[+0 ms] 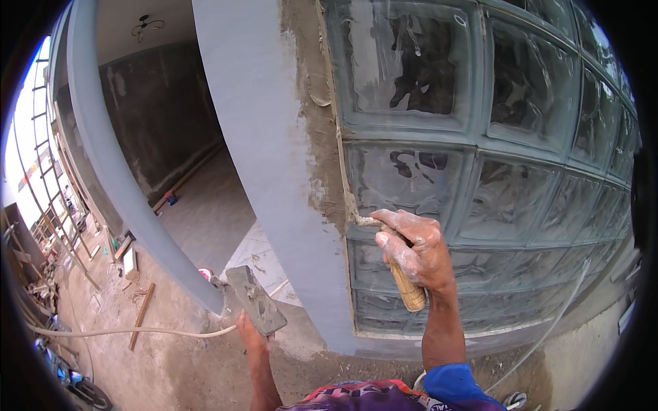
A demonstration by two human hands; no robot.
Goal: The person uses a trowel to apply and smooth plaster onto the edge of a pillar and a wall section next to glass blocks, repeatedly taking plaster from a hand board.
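- Glass blocks [521, 198] border the grey wall's [264, 151] mortar-covered right edge [321, 144].
- Right hand [415, 250]: fingers wrapped around a wooden-handled trowel [409, 293], beside that edge.
- Left hand [253, 333] supports a mortar-smeared board [259, 301]; I cannot tell its fingers' state.

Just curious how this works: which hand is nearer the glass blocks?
The right hand. It grips a tool in front of the glass blocks, near their left edge; the left hand, holding a grey board, is lower and farther left.
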